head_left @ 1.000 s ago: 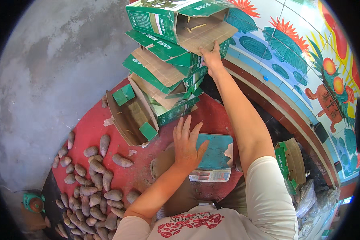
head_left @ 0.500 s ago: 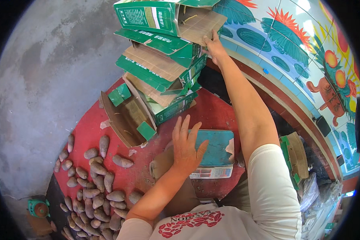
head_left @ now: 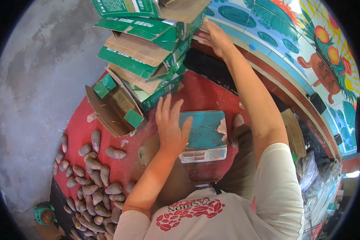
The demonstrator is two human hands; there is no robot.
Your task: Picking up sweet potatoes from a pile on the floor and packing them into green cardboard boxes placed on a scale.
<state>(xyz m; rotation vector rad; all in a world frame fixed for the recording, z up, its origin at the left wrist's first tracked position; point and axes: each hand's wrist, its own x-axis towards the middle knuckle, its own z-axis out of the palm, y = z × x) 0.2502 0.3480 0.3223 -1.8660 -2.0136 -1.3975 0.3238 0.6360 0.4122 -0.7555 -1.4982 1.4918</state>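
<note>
My right hand (head_left: 216, 39) is stretched out at the far side, fingers apart, beside the right edge of a tall stack of green cardboard boxes (head_left: 148, 30). Whether a fingertip still touches the stack I cannot tell. My left hand (head_left: 171, 127) hovers with spread fingers and holds nothing. It overlaps the left edge of a worn teal-topped box (head_left: 206, 126) between my legs. An open brown carton with green flaps (head_left: 115, 107) lies tilted against the foot of the stack, its inside facing up.
Many brown tubers (head_left: 93, 176) lie loose at the left on a red sheet (head_left: 206, 90). Beyond is a grey concrete floor (head_left: 32, 100). A tiled wall with a painted mural (head_left: 268, 24) runs along the right. Another cardboard piece (head_left: 294, 132) and clear plastic bags (head_left: 308, 172) lie by my right arm.
My right hand has let go of the top box's brown flap and drawn back slightly to the right. My left hand stays spread. The whole view has shifted, so the stack sits higher and further left.
</note>
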